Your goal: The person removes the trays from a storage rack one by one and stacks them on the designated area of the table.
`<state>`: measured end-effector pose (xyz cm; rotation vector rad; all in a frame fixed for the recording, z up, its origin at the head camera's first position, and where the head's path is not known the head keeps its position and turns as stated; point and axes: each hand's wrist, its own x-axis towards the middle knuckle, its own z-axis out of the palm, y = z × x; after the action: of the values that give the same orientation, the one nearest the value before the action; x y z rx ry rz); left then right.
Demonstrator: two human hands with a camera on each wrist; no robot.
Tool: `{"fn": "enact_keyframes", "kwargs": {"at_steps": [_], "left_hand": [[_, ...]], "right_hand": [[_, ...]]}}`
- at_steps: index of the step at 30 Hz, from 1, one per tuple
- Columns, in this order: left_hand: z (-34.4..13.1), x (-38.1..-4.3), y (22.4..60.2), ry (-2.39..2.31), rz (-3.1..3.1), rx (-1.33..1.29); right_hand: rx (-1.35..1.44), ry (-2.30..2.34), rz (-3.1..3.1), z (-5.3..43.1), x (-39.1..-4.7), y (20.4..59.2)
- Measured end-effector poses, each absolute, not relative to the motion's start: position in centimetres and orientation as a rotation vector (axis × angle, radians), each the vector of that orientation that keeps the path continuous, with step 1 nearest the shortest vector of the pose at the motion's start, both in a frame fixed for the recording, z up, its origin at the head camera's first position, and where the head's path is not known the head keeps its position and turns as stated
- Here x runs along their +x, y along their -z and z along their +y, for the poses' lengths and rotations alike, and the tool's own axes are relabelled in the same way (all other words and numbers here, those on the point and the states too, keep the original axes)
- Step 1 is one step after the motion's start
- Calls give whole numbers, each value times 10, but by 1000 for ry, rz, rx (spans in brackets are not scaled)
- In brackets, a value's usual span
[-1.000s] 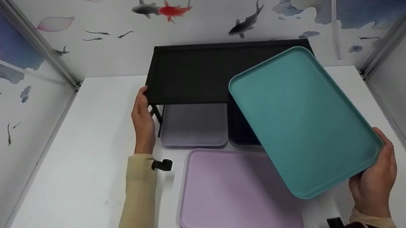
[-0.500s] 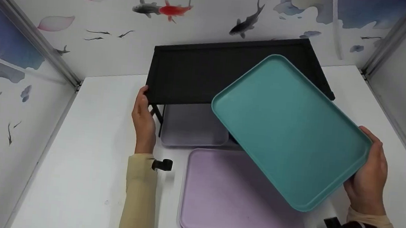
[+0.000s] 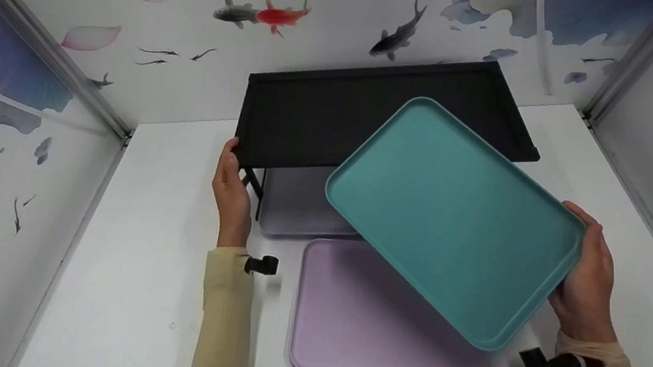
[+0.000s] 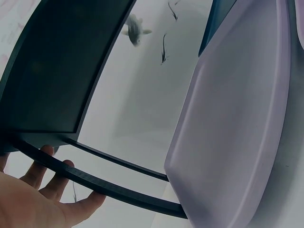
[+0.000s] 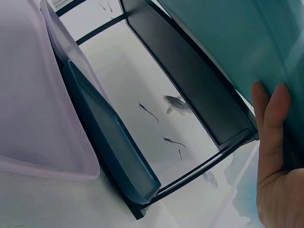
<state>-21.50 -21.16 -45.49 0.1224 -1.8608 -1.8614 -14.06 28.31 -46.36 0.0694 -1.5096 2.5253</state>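
Note:
My left hand (image 3: 233, 192) holds the left end of a black rack (image 3: 308, 122) with a flat top and thin legs. In the left wrist view, its fingers lie around the rack's leg (image 4: 128, 192). My right hand (image 3: 587, 280) grips a teal tray (image 3: 455, 220) by its right corner. The tray is raised and tilted, overlapping the rack's front in the head view. Under the rack sits a greyish lilac tray (image 3: 300, 205), partly covered. A dark blue tray (image 5: 114, 137) beside it shows in the right wrist view and is hidden from the head view.
A larger lilac tray (image 3: 342, 329) lies on the white table (image 3: 134, 249), in front of the rack and partly below the teal tray. White walls (image 3: 162, 84) painted with fish and petals enclose the table at the back and both sides.
The right hand has brought the teal tray leftward and lower, turning it slightly. The rack's right corner has come into sight and the dark blue tray is now covered. The left hand stays put.

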Motion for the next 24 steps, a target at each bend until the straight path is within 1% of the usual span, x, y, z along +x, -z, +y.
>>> {"fn": "enact_keyframes", "kwargs": {"at_steps": [24], "left_hand": [[-213, -216, 457, 1868, -1852, 118]], "right_hand": [[167, -2499, -1769, 278, -141, 469]]}}
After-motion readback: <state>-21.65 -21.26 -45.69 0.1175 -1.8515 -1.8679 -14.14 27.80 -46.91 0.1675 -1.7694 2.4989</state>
